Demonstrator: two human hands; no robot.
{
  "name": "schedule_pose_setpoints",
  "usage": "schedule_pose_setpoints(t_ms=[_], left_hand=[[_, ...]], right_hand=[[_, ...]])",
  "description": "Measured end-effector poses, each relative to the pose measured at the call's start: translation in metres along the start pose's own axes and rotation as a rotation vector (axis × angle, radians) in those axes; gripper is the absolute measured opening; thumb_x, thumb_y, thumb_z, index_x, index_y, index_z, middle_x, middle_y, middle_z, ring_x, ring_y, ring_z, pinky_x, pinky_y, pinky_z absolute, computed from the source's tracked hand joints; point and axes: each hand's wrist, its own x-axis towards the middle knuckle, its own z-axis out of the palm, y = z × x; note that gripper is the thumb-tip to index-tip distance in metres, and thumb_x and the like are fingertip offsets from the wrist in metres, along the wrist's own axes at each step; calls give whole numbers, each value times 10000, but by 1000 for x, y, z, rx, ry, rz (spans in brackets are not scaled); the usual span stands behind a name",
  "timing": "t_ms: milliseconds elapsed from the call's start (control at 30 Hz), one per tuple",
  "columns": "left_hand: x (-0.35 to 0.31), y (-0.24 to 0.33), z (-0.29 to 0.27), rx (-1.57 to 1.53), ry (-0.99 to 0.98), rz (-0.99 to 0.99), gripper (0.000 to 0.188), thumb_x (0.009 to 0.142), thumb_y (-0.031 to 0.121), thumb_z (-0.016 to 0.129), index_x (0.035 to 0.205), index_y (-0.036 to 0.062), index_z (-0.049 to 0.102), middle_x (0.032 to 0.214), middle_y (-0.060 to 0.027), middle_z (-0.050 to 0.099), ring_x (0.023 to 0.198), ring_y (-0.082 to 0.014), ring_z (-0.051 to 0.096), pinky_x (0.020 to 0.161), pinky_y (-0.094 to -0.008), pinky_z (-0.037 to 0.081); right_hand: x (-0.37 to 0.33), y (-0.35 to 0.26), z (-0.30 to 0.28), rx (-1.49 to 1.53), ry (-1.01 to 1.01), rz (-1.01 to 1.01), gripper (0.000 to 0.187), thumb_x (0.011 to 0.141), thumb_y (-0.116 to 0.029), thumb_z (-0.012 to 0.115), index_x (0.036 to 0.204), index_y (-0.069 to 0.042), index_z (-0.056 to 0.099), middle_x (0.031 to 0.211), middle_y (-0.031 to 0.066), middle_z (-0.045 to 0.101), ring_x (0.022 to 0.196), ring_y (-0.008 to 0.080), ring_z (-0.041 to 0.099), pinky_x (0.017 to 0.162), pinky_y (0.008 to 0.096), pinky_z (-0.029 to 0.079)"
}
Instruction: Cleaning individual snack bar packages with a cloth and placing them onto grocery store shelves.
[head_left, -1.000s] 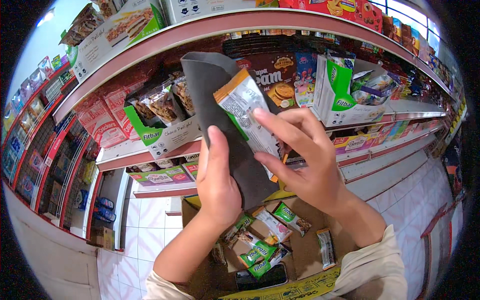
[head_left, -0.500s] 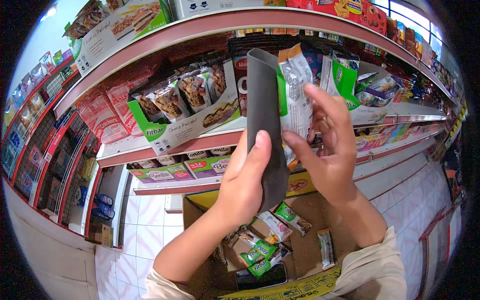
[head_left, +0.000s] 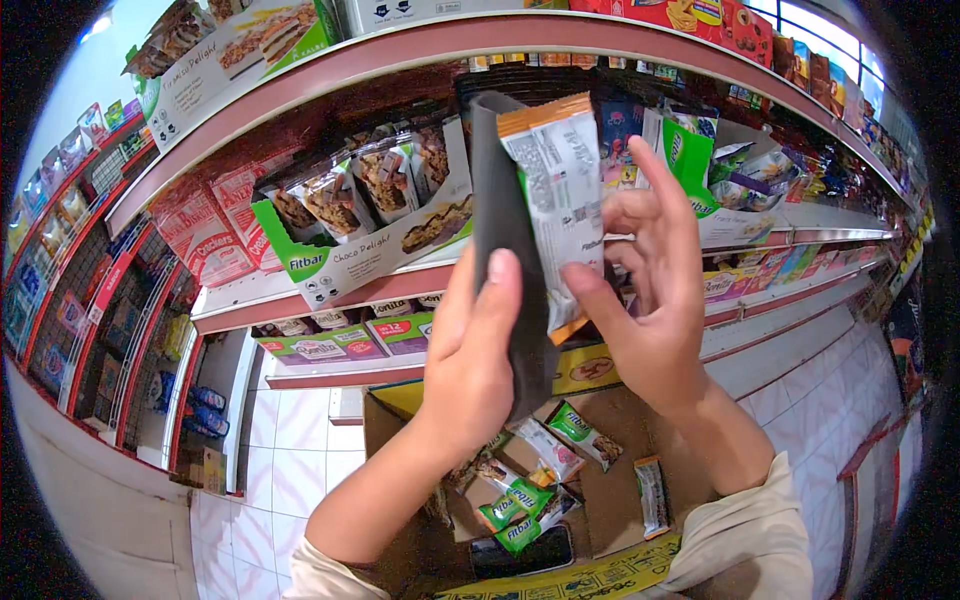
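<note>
My left hand (head_left: 470, 350) grips a dark grey, flat piece (head_left: 497, 210), probably folded cloth, upright with its top edge curled over and the thumb across its front. Just right of it, a snack bar (head_left: 563, 190) in a white wrapper with orange ends stands nearly upright, its printed back toward me. My right hand (head_left: 655, 310) has its thumb on the bar's lower right edge. Its index finger points up, off the wrapper, while the other fingers curl beside and partly behind the bar. The bar's left edge overlaps the grey piece; whether they touch is hard to see.
Below my hands an open cardboard box (head_left: 610, 510) holds several loose snack bars (head_left: 520, 495) and a dark phone-like slab (head_left: 520, 552). Ahead, a shelf (head_left: 250, 300) carries an open display box of bars (head_left: 400, 240), another at right (head_left: 730, 225), and pink cracker packs (head_left: 200, 235).
The bar has shifted left and turned so that more of its printed back faces me. My right index finger has come off it. The grey piece has moved slightly left with my left hand.
</note>
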Motion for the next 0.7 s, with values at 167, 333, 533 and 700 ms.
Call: schedule_pose_setpoints(t_ms=[167, 333, 533, 700], left_hand=[[4, -2, -4, -234, 90, 44, 387, 979, 237, 323, 1251, -30, 391, 1185, -99, 497, 1064, -137, 466, 934, -268, 343], [1, 2, 2, 40, -14, -36, 429, 973, 238, 348, 1283, -58, 355, 1219, -106, 475, 1085, -137, 442, 947, -260, 322], [1, -11, 12, 126, -309, 2, 489, 957, 142, 350, 1381, -48, 198, 1416, -154, 261, 1312, -188, 237, 1064, -299, 170], [0, -11, 12, -196, -150, -123, 490, 979, 228, 330, 1378, -31, 216, 1335, -118, 367, 1215, -157, 364, 1023, -275, 261]], right_hand=[[-8, 2, 2, 179, -174, 199, 660, 779, 10, 645, 1333, 9, 288, 1109, 86, 476, 978, 143, 512, 822, 269, 444], [-2, 8, 3, 337, 105, 184, 573, 749, -35, 686, 1246, -16, 400, 989, 73, 515, 872, 149, 540, 726, 258, 481], [7, 11, -12, 209, 155, 123, 491, 791, 19, 597, 1249, -20, 424, 997, 73, 498, 944, 128, 514, 802, 240, 441], [10, 10, -13, 7, -32, -61, 336, 880, -96, 463, 1202, -55, 551, 1074, 133, 534, 971, 209, 518, 810, 291, 421]])
